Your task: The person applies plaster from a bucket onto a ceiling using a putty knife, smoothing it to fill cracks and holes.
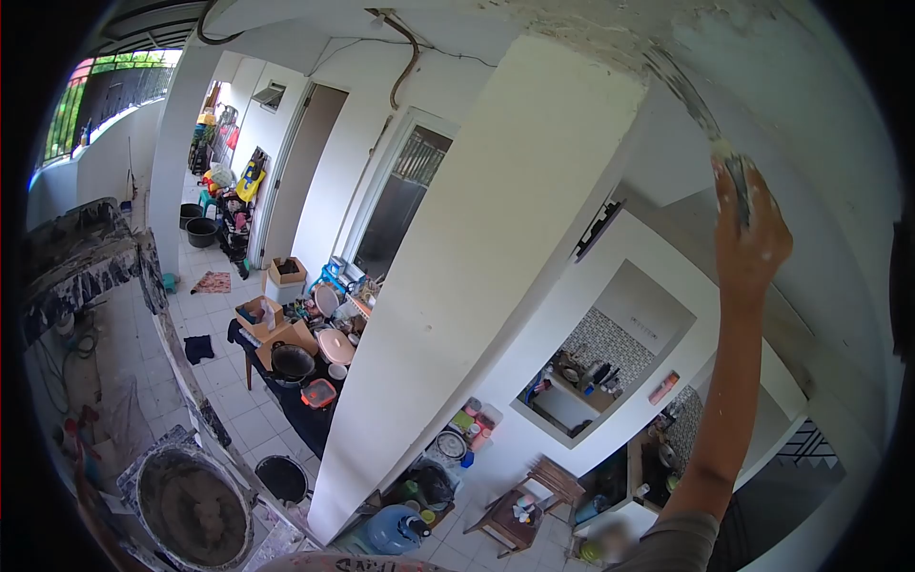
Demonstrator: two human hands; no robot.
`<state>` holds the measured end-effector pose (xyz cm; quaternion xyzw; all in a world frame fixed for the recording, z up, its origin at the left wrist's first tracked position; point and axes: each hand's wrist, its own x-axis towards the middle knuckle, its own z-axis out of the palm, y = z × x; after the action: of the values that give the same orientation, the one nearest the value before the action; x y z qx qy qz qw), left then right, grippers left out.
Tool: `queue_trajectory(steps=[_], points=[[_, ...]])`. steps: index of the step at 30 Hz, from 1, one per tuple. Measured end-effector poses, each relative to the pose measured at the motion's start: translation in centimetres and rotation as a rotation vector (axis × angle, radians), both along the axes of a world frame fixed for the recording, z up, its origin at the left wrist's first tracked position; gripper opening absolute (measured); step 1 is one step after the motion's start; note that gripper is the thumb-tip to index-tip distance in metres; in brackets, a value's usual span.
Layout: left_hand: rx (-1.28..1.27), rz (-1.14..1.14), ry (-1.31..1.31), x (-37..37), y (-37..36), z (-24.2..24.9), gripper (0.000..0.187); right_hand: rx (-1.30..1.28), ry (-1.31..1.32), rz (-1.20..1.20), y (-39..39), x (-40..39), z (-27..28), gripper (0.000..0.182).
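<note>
My right hand (751,229) is raised at the upper right, its fingers wrapped round the handle of a long plaster-smeared trowel or scraper (691,100). The tool's far end lies at the ceiling (610,24), beside the top of a pale pillar (486,200); whether it touches is unclear. White spots mark the hand. A dim brownish shape at the lower left edge may be my left arm, but no fingers can be made out. Near it, a round bucket (145,500) holds grey, wet-looking material (195,505).
A smeared frame or ladder rail (181,367) runs down the left side. Beyond it, boxes and pans crowd a dark-covered table (295,419). A black bucket (282,477), a blue water jug (393,530) and a wooden chair (505,520) stand below. A wall opening shows a kitchen.
</note>
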<state>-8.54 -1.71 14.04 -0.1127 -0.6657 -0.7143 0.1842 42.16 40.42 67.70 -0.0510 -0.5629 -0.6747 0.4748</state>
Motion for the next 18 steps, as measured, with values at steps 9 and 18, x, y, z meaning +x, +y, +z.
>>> queue_trajectory(steps=[9,18], points=[[0.012,-0.041,-0.005,1.2,0.3,1.9,0.024,-0.206,0.013,0.006,-2.0,-2.4,-0.4,0.025],[-0.202,-0.028,0.335,-1.4,-1.3,-0.8,0.021,-0.301,0.176,-0.018,-3.6,-0.1,-0.2,0.030]])
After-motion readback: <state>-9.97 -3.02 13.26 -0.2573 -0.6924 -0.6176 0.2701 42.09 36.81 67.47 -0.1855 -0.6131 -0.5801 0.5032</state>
